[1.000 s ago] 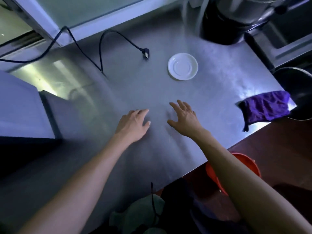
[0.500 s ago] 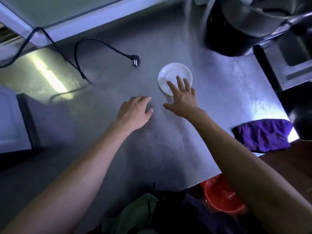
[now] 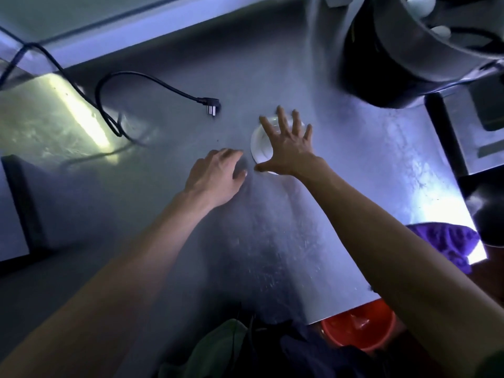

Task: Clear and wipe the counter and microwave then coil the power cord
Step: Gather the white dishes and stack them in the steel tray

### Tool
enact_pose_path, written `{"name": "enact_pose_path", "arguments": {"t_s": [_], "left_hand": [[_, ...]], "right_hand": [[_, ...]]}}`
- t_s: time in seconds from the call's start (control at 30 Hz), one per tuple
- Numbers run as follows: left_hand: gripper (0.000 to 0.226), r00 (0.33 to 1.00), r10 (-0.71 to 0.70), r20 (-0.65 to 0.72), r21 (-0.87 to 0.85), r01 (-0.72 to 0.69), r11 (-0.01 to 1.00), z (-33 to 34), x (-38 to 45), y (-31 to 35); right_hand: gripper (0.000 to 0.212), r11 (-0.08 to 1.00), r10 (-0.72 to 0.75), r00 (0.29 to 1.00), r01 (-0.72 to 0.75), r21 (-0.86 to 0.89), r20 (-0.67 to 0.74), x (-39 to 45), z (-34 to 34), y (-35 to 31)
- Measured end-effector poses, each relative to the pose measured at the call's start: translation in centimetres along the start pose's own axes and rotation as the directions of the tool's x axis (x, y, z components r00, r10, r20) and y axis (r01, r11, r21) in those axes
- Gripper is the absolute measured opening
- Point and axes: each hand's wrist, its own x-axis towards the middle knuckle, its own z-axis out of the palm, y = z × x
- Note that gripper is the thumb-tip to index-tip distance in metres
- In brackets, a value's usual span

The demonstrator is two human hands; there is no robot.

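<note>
A small white saucer (image 3: 258, 148) lies on the steel counter (image 3: 313, 241). My right hand (image 3: 286, 145) is spread flat over the saucer with its fingers straight and covers most of it. My left hand (image 3: 215, 178) rests on the counter just left of the saucer, fingers loosely bent, holding nothing. A black power cord (image 3: 141, 77) loops across the back of the counter, and its plug (image 3: 210, 105) lies left of the saucer. A purple cloth (image 3: 447, 244) sits crumpled at the counter's right edge. The microwave (image 3: 16, 208) shows as a grey box at the left.
A large metal pot (image 3: 425, 42) stands at the back right on a dark base. An orange bucket (image 3: 360, 331) sits on the floor below the counter's front edge. A steel ledge (image 3: 469, 126) borders the counter's right side.
My right hand has reached forward from the middle of the counter onto the saucer. My left hand has moved forward a little beside it. The view has shifted forward.
</note>
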Motion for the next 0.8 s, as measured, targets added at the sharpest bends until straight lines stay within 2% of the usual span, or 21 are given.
{"name": "enact_pose_path", "arguments": {"t_s": [0.37, 0.8], "left_hand": [[0.042, 0.996, -0.086, -0.012, -0.015, 0.086, 0.996, -0.7, -4.1, -2.2], [0.048, 0.960, -0.248, -0.132, -0.111, 0.234, 0.966, 0.4, -19.6, -8.0]], "right_hand": [[0.116, 0.999, -0.039, 0.994, 0.040, 0.008, -0.102, -2.5, 0.1, -3.2], [0.116, 0.977, -0.215, 0.964, 0.213, -0.031, -0.159, -12.6, 2.1, -14.7]]}}
